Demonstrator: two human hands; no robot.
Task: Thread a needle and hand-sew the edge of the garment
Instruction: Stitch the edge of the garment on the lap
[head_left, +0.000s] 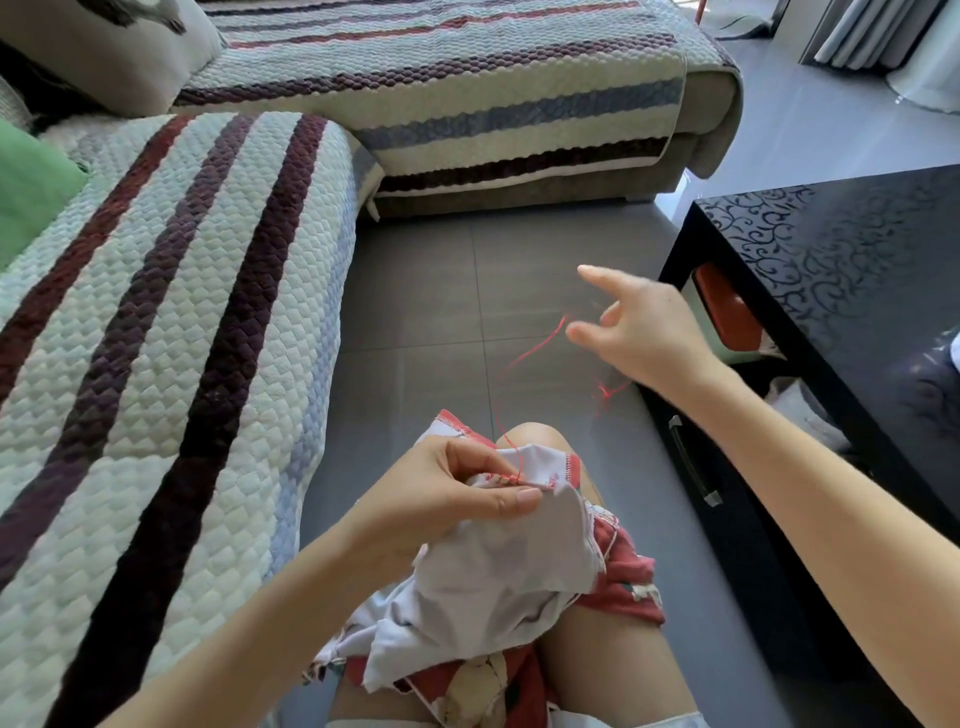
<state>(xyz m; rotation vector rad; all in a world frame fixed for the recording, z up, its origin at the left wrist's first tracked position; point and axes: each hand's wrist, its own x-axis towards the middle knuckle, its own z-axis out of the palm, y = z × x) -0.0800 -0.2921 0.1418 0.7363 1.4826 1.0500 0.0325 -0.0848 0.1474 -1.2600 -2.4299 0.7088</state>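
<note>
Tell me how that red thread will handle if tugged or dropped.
The red thread curves slackly from the garment toward the right hand, so it is probably limp, near weightless. A bunched snarl below that wrist suggests it tangles easily. The left hand pinches the seam, so a tug should tighten thread, not drag cloth.

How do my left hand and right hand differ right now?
The left hand sits low at the knee, pinching the garment edge; the right hand is raised away over the floor. The left hand's fingers curl; the right hand's spread, blurred. The red thread runs between them.
</note>
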